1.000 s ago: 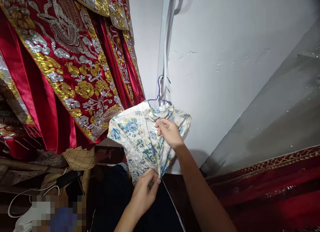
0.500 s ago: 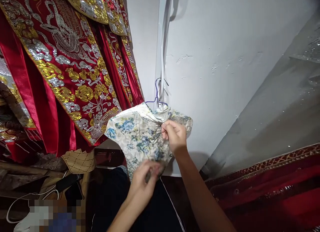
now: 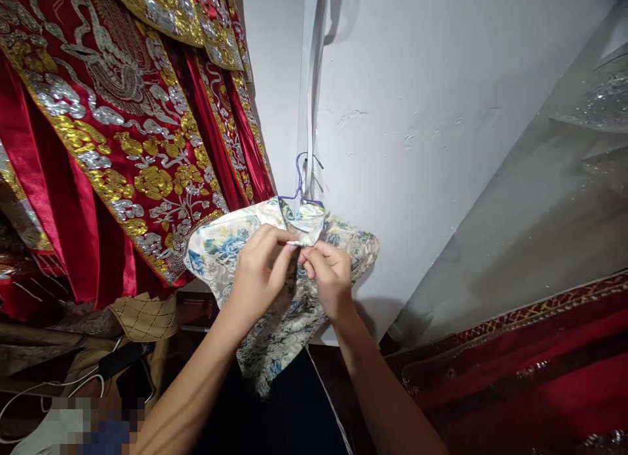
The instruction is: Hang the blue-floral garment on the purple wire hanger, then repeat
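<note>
From the head camera, both hands are meeting at the collar of a floral dress (image 3: 267, 324) that is hanging on a purple hanger (image 3: 300, 180) against the white wall (image 3: 432, 148). The left hand (image 3: 258, 275) is pinching the collar edge with closed fingers; the right hand (image 3: 330, 278) is pinching the cloth just beside it, fingertips nearly touching. What sits between the fingertips is too small to make out. The hanger's shoulders are hiding inside the dress, and its hook is blending into a white cable (image 3: 310, 89). Red embroidered robes (image 3: 122, 148) are hanging to the left, cut off by the frame. The lower left corner is blurred.
</note>
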`<action>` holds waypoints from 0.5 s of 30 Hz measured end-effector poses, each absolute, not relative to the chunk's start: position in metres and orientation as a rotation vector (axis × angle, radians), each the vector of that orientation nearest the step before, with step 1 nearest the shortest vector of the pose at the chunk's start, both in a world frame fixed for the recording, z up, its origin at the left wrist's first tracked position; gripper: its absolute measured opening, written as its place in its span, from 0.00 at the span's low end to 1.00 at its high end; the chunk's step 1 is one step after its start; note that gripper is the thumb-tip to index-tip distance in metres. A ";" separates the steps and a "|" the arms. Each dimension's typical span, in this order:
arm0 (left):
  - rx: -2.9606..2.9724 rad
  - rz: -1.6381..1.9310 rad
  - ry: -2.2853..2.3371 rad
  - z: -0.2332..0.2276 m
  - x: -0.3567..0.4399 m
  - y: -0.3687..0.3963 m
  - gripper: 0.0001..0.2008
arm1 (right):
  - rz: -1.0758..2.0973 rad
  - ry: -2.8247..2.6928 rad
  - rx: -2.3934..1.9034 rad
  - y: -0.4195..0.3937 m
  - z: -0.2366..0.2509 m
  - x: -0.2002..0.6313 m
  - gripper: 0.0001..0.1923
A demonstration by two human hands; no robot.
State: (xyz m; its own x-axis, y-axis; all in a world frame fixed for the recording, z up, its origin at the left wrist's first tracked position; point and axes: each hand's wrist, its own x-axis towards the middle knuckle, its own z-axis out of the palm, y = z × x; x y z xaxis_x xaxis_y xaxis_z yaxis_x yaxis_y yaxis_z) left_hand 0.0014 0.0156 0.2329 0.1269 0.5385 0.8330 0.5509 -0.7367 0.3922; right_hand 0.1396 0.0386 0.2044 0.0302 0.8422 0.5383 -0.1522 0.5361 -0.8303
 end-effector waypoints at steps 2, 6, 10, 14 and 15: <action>-2.289 -1.771 -1.150 0.231 0.002 0.014 0.04 | 0.871 -1.342 -0.713 0.053 0.189 0.137 0.12; -2.034 -2.058 -1.119 0.241 -0.007 0.017 0.02 | 0.933 -1.359 -0.825 0.075 0.159 0.141 0.13; -1.619 -2.752 -1.156 0.235 -0.047 0.029 0.04 | 0.968 -1.342 -0.861 0.069 0.141 0.148 0.13; -1.058 -3.660 -1.137 0.185 -0.087 0.041 0.03 | 1.016 -1.339 -0.841 0.040 0.137 0.142 0.13; -0.921 -3.807 -1.122 0.167 -0.090 0.042 0.04 | 1.071 -1.302 -0.822 0.033 0.137 0.140 0.13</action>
